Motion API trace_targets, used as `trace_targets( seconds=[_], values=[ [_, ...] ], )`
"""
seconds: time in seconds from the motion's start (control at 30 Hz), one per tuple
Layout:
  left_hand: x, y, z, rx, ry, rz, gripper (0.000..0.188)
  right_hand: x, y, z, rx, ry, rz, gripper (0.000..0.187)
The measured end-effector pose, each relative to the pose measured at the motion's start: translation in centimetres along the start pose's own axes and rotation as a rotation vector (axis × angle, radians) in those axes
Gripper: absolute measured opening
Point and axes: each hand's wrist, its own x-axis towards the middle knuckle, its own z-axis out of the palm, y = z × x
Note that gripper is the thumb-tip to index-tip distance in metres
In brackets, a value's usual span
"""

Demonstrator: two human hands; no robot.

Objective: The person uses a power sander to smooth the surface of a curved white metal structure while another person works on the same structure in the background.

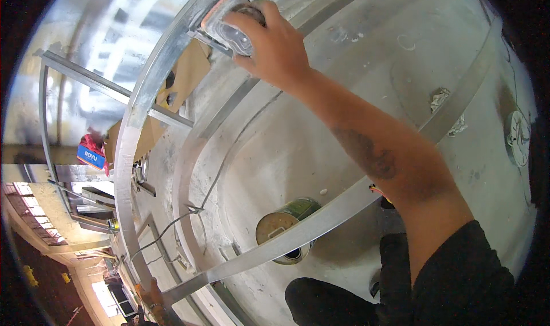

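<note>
Near the top, my right hand [281,48] is wrapped round a dusty grey sander [220,24] with an orange-pink edge. The sander lies against the upper part of a large curved metal frame [130,132], whose surface is grey and partly whitish. My right forearm reaches up across the picture from the lower right. At the lower left, my left hand [151,301] is closed round a bar of the same frame; part of it is hidden.
A metal can [274,227] stands behind the near bar. A dark cable [220,168] crosses the dusty floor [355,85] and frame. Crumpled paper [440,99] and a white round object [518,138] lie right. Left are cardboard [192,71] and a blue-red packet [91,156].
</note>
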Motion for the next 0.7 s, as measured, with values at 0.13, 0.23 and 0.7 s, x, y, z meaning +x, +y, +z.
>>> trace_targets(
  seconds=[0.13,0.23,0.7],
  values=[
    [1.2,-2.7,0.3,-0.066,0.015,-0.005,0.05,-0.8,-0.3,0.7,0.004,0.008,0.026,0.068],
    [0.8,-2.6,0.4,0.02,0.058,0.09,0.053,-0.9,0.1,0.8,0.027,0.016,0.021,0.067],
    [1.0,-2.2,0.8,0.069,0.112,0.0,0.052,-0.7,-0.7,0.8,0.045,0.033,0.026,0.069]
  ],
)
